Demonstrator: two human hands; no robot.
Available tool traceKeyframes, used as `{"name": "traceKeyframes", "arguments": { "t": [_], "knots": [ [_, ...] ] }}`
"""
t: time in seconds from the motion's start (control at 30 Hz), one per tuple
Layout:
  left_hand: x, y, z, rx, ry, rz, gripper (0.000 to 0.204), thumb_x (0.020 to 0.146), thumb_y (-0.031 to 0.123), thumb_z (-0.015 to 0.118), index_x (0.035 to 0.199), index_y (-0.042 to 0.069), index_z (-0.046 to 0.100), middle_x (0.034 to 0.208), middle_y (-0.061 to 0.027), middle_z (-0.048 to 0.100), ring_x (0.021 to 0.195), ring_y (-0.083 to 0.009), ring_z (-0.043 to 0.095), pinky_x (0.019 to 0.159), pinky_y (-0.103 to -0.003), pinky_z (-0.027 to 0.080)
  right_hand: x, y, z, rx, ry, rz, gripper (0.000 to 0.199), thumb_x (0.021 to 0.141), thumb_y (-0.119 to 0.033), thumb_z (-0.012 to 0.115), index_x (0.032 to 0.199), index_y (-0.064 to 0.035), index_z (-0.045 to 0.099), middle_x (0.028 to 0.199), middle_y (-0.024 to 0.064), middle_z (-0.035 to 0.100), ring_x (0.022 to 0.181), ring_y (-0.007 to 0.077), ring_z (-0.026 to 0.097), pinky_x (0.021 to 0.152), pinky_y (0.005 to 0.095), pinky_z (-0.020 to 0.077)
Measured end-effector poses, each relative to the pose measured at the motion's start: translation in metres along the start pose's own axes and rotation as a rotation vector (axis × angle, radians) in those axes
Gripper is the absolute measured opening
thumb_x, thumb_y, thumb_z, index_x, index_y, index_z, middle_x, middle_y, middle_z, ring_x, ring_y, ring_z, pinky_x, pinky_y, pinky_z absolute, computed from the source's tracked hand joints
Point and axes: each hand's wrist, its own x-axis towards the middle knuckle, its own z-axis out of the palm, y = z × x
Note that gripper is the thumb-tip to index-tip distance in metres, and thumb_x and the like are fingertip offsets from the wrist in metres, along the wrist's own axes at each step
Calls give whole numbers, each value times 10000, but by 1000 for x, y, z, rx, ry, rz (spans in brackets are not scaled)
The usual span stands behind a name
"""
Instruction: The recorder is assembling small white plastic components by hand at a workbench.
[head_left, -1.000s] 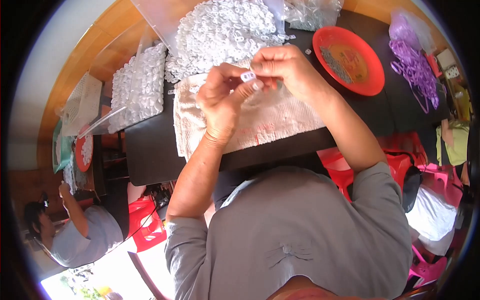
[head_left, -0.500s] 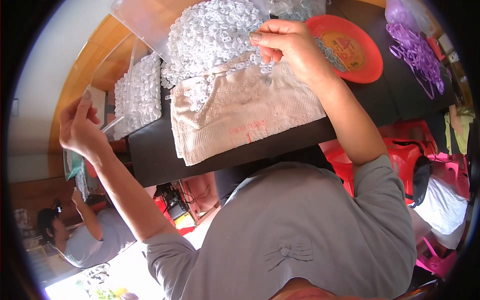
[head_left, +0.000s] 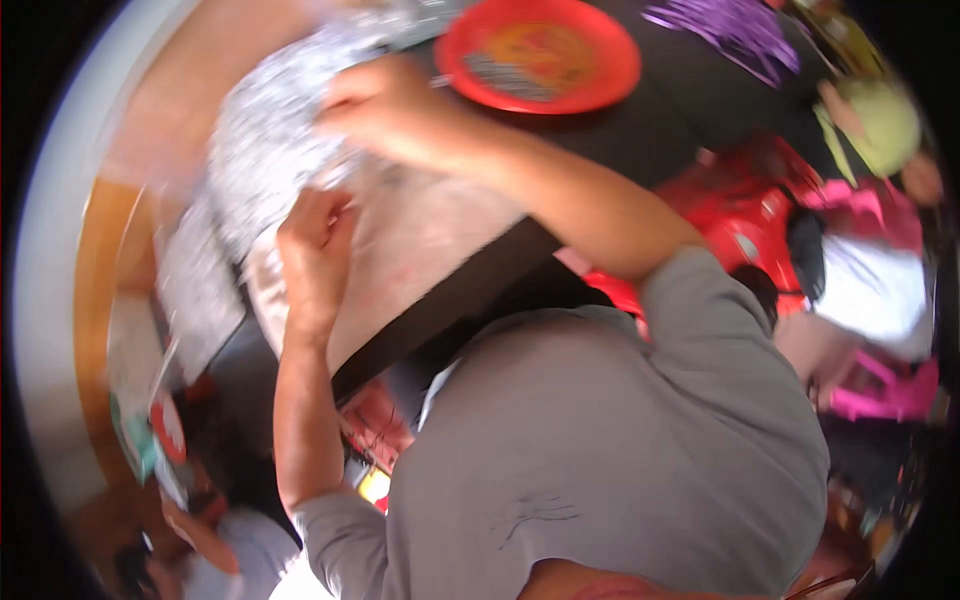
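My left hand point(head_left: 315, 250) is over the left part of a beige towel point(head_left: 425, 245), its fingers curled closed. Just beyond it, my right hand point(head_left: 375, 110) hangs at the near right edge of a heap of small white plastic pieces point(head_left: 275, 125), with the fingers bent together. Motion blur hides whatever either hand may pinch. The two hands are close but apart. In the earlier frame the heaped pieces look oval with holes.
A red plate point(head_left: 622, 75) with small grey pieces lies on the dark table point(head_left: 670, 125). Purple ribbons point(head_left: 735, 30) are at the far right. Left of the heap is a batch of white pieces point(head_left: 200, 285). Red chairs point(head_left: 735, 215) and another person point(head_left: 240, 550) are nearby.
The view has swung, and the picture is blurred. My left hand has come in from beyond the table's left side to over the towel, and my right hand is now closer to it.
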Motion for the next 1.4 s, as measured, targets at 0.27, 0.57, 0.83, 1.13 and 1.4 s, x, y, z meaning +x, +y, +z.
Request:
{"name": "traceKeyframes", "arguments": {
  "t": [0.27, 0.57, 0.83, 1.13, 1.4],
  "knots": [
    [3, -14, 45, -80, -90, -166, 76, 899, -4, 561, 842, -21, 609, 681, 22, 514, 608, -70, 427, 530, -248, 362, -5, -4, 10, -437, 9, -186, 183, 734, -246, 642, 742, -66, 677, 687, 162, 650, 695, 355, 654, 626, 465, 505],
    [-19, -97, 63, -313, 79, -198, 194, 1009, 155, 422, 1183, 85, 469, 1059, -16, 512, 930, -100, 542, 749, -221, 492, -25, -10, 27, -530, -135, -369, 175, 666, -190, 644, 777, -76, 716, 762, 136, 683, 784, 323, 674, 655, 446, 521],
    [-11, -79, 36, -136, -71, -315, 213, 953, 15, 472, 1162, 29, 505, 1059, -30, 527, 904, -109, 520, 735, -258, 476, -13, -8, 32, -511, -134, -386, 177, 649, -187, 640, 750, -59, 707, 713, 151, 674, 733, 340, 675, 629, 456, 520],
    [11, 1, 15, -1011, 141, -669, 119, 863, 51, 616, 921, -52, 597, 742, -104, 609, 560, -160, 555, 500, -270, 431, -12, 1, 4, -247, 33, -234, 98, 821, -86, 638, 899, -27, 651, 715, 95, 655, 664, 155, 633, 624, 310, 487],
    [-4, -8, 3, -1253, 161, -625, 191, 880, -16, 556, 1069, -34, 533, 850, -137, 622, 666, -192, 596, 535, -303, 477, -14, 1, 11, -10, -260, -59, 91, 770, -49, 628, 844, 2, 642, 698, 94, 634, 655, 150, 598, 617, 303, 459]
  ]
}}
